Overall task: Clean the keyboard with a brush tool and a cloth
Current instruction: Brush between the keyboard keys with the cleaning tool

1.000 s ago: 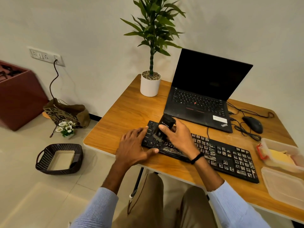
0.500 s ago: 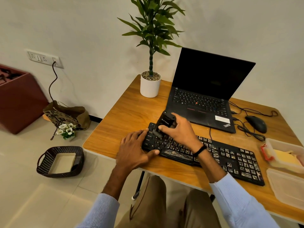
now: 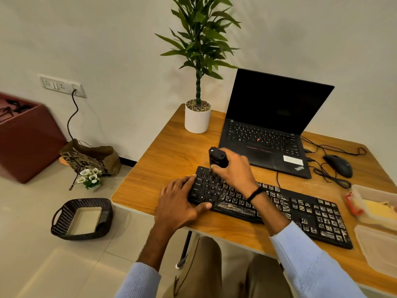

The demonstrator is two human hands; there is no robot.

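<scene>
Keyboard near desk's front edge: left hand, fingers spread, pins its end while right hand grips brush tool, bristles on top-left keys.

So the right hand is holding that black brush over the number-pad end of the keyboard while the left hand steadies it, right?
Not quite. The head view shows the right hand holding the black brush over the left end of the keyboard, not the number pad. The left hand does steady it.
</scene>
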